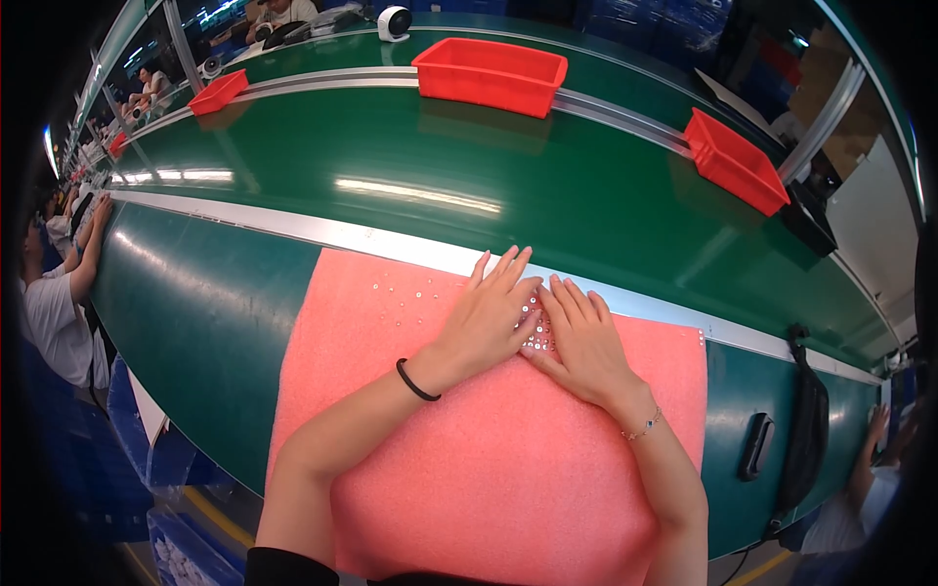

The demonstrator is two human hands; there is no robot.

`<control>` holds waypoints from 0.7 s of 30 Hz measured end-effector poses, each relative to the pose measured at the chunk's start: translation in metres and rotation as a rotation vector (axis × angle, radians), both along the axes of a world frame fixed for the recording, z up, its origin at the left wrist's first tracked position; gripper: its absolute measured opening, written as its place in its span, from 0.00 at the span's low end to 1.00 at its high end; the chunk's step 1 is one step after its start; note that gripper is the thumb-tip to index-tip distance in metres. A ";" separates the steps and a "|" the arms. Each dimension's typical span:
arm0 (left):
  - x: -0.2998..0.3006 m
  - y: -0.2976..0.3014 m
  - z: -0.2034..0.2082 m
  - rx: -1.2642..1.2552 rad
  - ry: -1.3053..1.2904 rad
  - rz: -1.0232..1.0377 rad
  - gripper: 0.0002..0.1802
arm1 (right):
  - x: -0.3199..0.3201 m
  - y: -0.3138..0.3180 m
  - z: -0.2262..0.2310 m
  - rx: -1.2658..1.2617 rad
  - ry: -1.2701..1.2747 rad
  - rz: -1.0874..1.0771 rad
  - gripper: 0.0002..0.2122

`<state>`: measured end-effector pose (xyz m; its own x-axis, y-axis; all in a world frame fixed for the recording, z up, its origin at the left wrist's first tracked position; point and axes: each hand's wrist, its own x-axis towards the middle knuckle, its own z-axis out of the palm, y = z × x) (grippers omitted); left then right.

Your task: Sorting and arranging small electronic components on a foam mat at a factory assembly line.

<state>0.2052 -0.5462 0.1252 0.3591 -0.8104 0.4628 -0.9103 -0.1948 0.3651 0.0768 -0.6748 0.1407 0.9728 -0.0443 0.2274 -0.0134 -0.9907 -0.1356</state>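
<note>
A pink foam sheet [489, 459] lies across the green worktop under both my forearms. My left hand [486, 314] rests flat near the sheet's far edge, fingers stretched out and thumb spread. Beside it, my right hand [586, 342] also lies palm down with fingers extended. Between the two hands sits a cluster of small shiny round metal pieces [539, 337], partly covered by my fingers; their exact kind is too small to tell. Several more such pieces [401, 304] are scattered on the foam left of my left hand. A few others [701, 338] sit at the sheet's right edge.
Beyond a metal rail [371, 237] runs a green conveyor belt [342, 146]. Red bins [489, 80], [738, 166] and a smaller red tray [218, 93] stand along its far side. A black device [756, 446] and a black pouch [806, 430] lie at right. Other people work at far left and right.
</note>
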 end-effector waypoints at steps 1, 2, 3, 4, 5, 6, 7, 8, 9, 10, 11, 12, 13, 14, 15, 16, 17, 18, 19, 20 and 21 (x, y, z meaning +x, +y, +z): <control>0.000 0.000 -0.001 -0.025 0.001 -0.028 0.18 | 0.000 0.000 0.000 0.006 0.012 -0.002 0.33; 0.000 0.000 0.000 -0.025 0.002 -0.027 0.18 | 0.000 0.000 0.001 0.006 0.012 -0.002 0.33; -0.001 0.000 0.002 -0.038 0.028 -0.053 0.15 | 0.000 0.000 0.001 0.008 0.026 -0.005 0.33; -0.002 0.001 0.004 -0.052 0.054 -0.079 0.13 | 0.000 0.000 0.001 0.010 0.041 -0.009 0.32; -0.004 0.001 0.007 -0.051 0.054 -0.078 0.13 | 0.001 -0.001 -0.001 0.010 0.041 -0.008 0.32; -0.005 0.001 0.011 -0.073 0.123 -0.086 0.13 | 0.001 -0.002 -0.005 -0.015 -0.008 0.001 0.31; -0.006 0.001 0.012 -0.095 0.192 -0.095 0.12 | 0.001 -0.003 -0.007 -0.039 -0.056 0.010 0.31; -0.006 0.001 0.012 -0.095 0.192 -0.094 0.12 | 0.000 -0.003 -0.007 -0.039 -0.056 0.010 0.31; -0.005 0.000 0.010 -0.149 0.160 -0.108 0.11 | 0.001 -0.003 -0.007 -0.048 -0.049 0.011 0.30; -0.005 0.000 0.008 -0.202 0.128 -0.121 0.10 | 0.001 -0.003 -0.008 -0.057 -0.043 0.011 0.30; -0.005 0.000 0.007 -0.202 0.128 -0.121 0.10 | 0.001 -0.003 -0.008 -0.057 -0.042 0.011 0.30; -0.006 -0.001 0.006 -0.229 0.110 -0.113 0.09 | 0.000 -0.003 -0.007 -0.052 -0.045 0.010 0.30; -0.007 -0.002 0.005 -0.256 0.092 -0.105 0.09 | 0.000 -0.003 -0.007 -0.047 -0.047 0.009 0.30; -0.008 -0.002 0.005 -0.256 0.093 -0.105 0.09 | -0.001 -0.003 -0.007 -0.048 -0.046 0.008 0.30; -0.008 0.000 0.006 -0.236 0.099 -0.094 0.09 | 0.000 -0.003 -0.007 -0.052 -0.047 0.009 0.30; -0.009 0.000 0.007 -0.216 0.105 -0.084 0.09 | 0.000 -0.003 -0.007 -0.056 -0.047 0.011 0.29; -0.009 0.000 0.007 -0.216 0.104 -0.084 0.09 | 0.000 -0.004 -0.007 -0.056 -0.047 0.011 0.29; -0.009 0.000 0.007 -0.226 0.099 -0.085 0.09 | 0.000 -0.003 -0.007 -0.053 -0.047 0.014 0.29; -0.008 0.000 0.006 -0.236 0.094 -0.087 0.09 | 0.001 -0.003 -0.007 -0.049 -0.046 0.016 0.29; -0.008 0.001 0.006 -0.235 0.093 -0.086 0.09 | 0.001 -0.003 -0.008 -0.048 -0.047 0.017 0.29; -0.008 0.000 0.006 -0.229 0.091 -0.085 0.09 | 0.001 -0.004 -0.009 -0.055 -0.050 0.017 0.29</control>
<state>0.1971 -0.5459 0.1314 0.3426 -0.7173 0.6066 -0.8812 -0.0215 0.4723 0.0778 -0.6786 0.1317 0.9608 -0.0142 0.2770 0.0086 -0.9967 -0.0810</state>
